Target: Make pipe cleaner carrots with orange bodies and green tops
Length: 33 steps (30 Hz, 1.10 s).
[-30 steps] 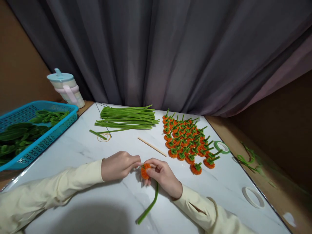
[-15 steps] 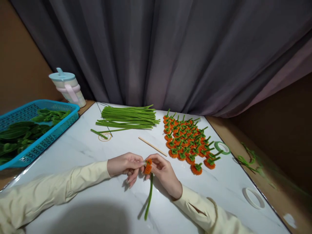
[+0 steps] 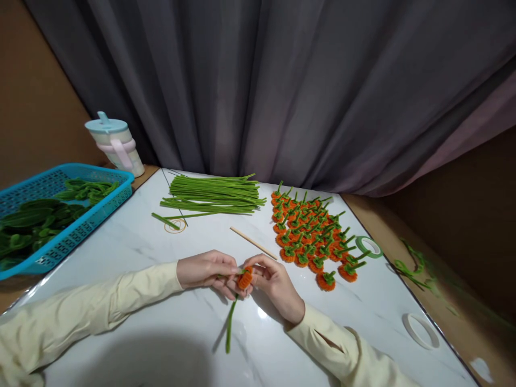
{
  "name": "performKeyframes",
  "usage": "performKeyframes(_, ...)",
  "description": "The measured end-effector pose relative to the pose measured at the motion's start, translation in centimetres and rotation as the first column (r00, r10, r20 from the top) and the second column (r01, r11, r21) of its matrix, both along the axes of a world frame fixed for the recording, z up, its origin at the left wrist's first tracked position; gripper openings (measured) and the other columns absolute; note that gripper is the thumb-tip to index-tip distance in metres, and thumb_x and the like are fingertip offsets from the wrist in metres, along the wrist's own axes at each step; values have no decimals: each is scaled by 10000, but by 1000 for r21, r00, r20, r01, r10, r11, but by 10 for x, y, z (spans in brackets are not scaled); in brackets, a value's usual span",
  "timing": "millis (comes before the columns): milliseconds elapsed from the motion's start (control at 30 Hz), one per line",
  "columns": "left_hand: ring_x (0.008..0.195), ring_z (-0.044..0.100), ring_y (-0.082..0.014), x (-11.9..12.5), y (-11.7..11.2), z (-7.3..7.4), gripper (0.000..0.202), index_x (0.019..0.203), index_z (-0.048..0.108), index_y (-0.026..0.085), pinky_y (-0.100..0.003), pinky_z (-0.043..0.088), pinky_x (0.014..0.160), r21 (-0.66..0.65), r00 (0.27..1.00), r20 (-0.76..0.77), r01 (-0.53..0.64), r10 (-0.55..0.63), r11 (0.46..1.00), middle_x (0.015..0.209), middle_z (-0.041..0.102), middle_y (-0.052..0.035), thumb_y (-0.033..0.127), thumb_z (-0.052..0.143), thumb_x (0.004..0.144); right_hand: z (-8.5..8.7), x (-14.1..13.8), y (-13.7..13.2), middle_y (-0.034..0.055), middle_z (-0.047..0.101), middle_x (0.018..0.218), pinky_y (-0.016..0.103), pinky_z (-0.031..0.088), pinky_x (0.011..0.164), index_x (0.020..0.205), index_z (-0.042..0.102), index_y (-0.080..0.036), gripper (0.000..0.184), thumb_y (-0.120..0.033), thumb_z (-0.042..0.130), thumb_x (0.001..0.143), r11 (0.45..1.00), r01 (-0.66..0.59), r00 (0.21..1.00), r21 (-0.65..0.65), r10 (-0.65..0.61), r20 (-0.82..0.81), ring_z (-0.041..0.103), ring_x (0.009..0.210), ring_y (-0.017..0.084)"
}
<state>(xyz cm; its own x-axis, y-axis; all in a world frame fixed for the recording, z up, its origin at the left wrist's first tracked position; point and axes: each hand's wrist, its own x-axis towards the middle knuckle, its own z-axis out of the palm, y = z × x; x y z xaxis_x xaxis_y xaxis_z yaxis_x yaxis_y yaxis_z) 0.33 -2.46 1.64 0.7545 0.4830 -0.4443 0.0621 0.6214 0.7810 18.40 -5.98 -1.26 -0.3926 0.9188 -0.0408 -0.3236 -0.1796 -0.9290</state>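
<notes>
My left hand [image 3: 207, 271] and my right hand [image 3: 276, 285] meet over the white marble table [image 3: 133, 247], both pinching a small orange fuzzy pumpkin [image 3: 244, 279]. A green pipe-cleaner stem [image 3: 230, 325] hangs from the pumpkin down toward the near edge. Both hands have their fingers closed round the piece. To the right lie several finished orange pumpkins [image 3: 312, 231] with green tops in rows.
A bundle of green pipe cleaners [image 3: 213, 196] lies at the back, a wooden stick [image 3: 253, 243] in front of it. A blue basket [image 3: 86, 226] of green leaves stands left, a lidded cup [image 3: 115, 142] behind it. A green tape roll [image 3: 368, 246] and a white ring [image 3: 420, 330] lie right.
The pumpkin has been turned in my fingers and the green stem has swung to the left. My left fingers have closed in on the pumpkin.
</notes>
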Motion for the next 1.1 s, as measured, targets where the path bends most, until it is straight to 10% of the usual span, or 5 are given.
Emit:
performKeyframes(333,569,581,-114,2,-5,-2,389,627,528,115,-251,462,627,301,986,-141,-40,86,953,604,637,-18,475,673,651,3,0,-1,13,581,732,265,475,575,807,530,-160,200,-292,668,745,995,-66,997,78,68,-22,578,595,119)
performKeyframes(567,551,598,-122,-2,6,8,464,729,543,119,-243,479,548,364,980,-187,139,-74,921,649,656,-49,582,518,749,1,2,-3,-41,503,580,187,350,470,870,554,-156,214,-289,665,747,992,26,988,123,-44,145,440,491,61)
performKeyframes(1100,581,643,-165,-5,9,-17,381,717,532,117,-283,509,557,142,985,49,156,-164,977,642,664,-67,484,632,723,3,-3,-5,-11,608,593,213,439,471,769,535,-152,240,-299,710,696,1000,16,999,20,-17,44,539,461,85)
